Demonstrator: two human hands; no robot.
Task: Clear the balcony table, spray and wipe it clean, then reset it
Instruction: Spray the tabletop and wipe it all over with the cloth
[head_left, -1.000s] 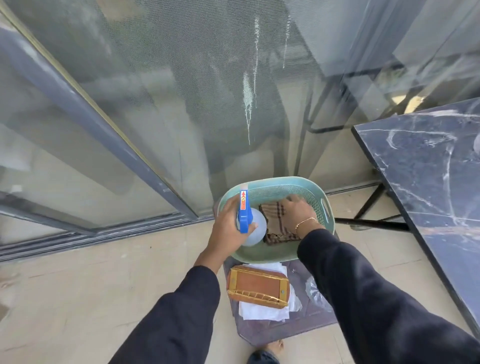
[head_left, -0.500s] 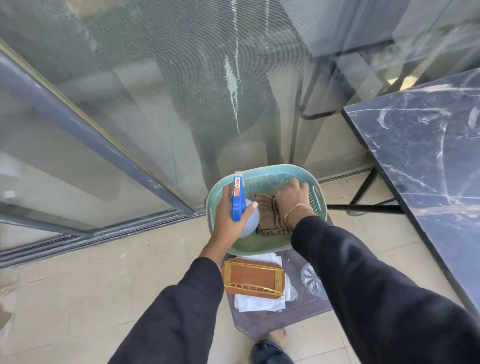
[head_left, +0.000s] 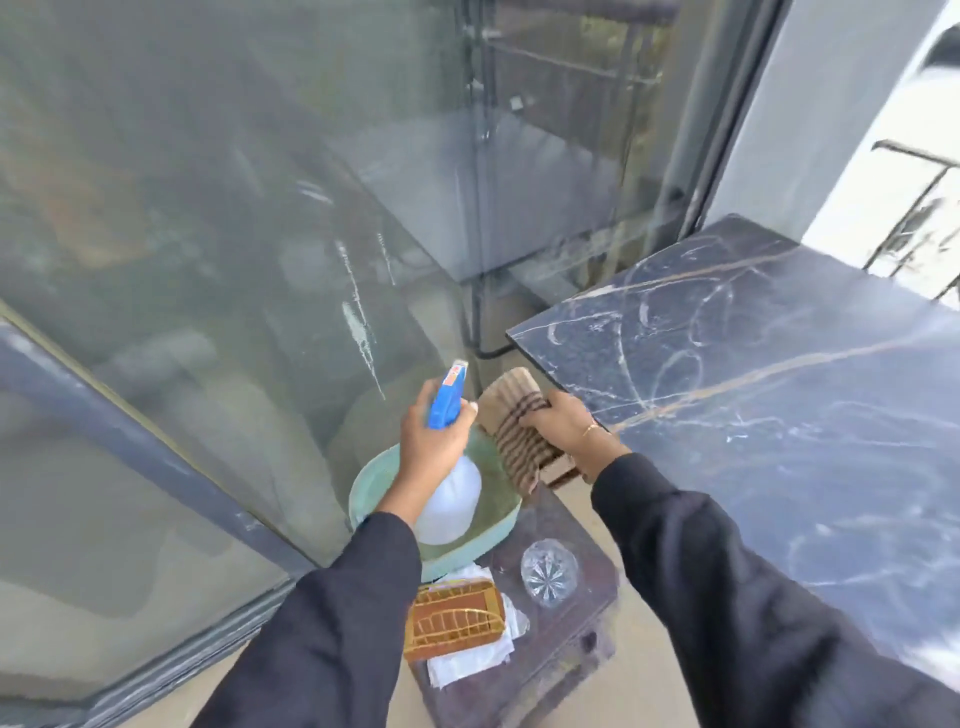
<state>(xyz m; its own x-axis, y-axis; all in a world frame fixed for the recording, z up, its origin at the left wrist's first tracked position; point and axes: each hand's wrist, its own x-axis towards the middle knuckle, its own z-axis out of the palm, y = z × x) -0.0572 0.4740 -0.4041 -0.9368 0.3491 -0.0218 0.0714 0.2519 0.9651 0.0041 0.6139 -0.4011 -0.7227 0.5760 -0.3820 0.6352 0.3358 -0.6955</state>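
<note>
The glass door filled the left and upper field, streaked with white marks. To your right lay the dark marbled surface, bare where it showed, its near corner just beside your right hand. Below it, on the floor, stood a low purple stool. At the stool's far end sat a pale green basket, partly covered by your left forearm.

Your left hand was wrapped round the neck of a spray bottle, held above the basket; its blue trigger head pointed up and away from you, and its white body hung toward the basket. Your right hand was clenched on a brown striped cloth, which draped from the fingers between the bottle and the surface's edge, not touching the surface. A thin bracelet circled that wrist.

On the stool, nearer you, a wooden holder with gold trim rested on white napkins. Just to its right stood a cut-glass dish.
</note>
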